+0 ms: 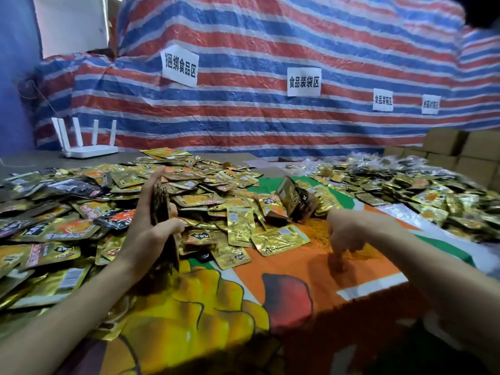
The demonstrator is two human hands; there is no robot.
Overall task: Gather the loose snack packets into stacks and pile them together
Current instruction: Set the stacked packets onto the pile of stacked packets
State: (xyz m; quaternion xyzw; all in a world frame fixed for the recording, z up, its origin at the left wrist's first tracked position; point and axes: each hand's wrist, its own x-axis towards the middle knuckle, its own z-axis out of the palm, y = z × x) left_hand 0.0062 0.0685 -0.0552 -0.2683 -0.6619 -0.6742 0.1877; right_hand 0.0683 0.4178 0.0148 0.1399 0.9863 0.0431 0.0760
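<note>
Striped red, blue and white tarpaulin (243, 125) backs a desk (40, 158) under an orange-and-yellow printed sheet (297, 269), heaped with loose gold foil snack packets (211, 185). The left hand (150, 226) grips an upright stack of packets (160, 201), fingers and thumb clamped round it, probably to keep edges squared. The right hand (349, 231) is empty, fingers loosely bent toward the sheet, seemingly ready to fetch more.

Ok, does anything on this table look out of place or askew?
A white router sits at the far left, beside the loose packets, unrelated to snacks. Near the middle, a few dark packets stand tilted on edge while others lie flat.
</note>
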